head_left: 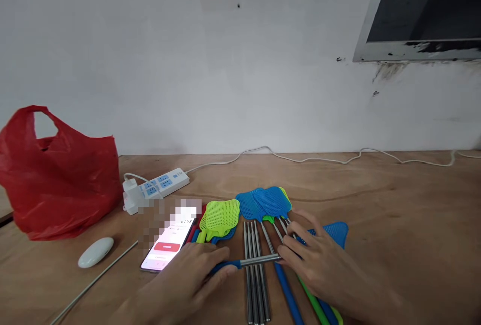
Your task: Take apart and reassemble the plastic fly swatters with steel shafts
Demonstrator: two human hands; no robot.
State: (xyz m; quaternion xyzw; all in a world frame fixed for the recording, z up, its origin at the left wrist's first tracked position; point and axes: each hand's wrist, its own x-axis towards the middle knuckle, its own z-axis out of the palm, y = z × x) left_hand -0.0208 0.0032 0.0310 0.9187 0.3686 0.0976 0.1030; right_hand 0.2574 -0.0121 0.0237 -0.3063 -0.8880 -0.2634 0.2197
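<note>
My left hand (195, 275) is closed around the blue handle (227, 266) of a fly swatter. From that handle a metal rod (260, 260) runs across to my right hand (311, 255), whose fingers grip its far end. A blue mesh head (335, 232) sticks out past the right hand; its joint with the rod is hidden. Beneath the held rod lie several bare metal rods (255, 285) side by side. More fly swatters with blue heads (272, 200) lie partly under my right hand. Yellow-green swatter heads (221, 216) rest beyond my left hand.
A lit phone (171, 242) lies left of the swatters. Farther left are a white oval object (95, 252), a thin rod (93, 282) and a red plastic bag (63, 179). A power strip (165, 183) with a white cable stands near the wall.
</note>
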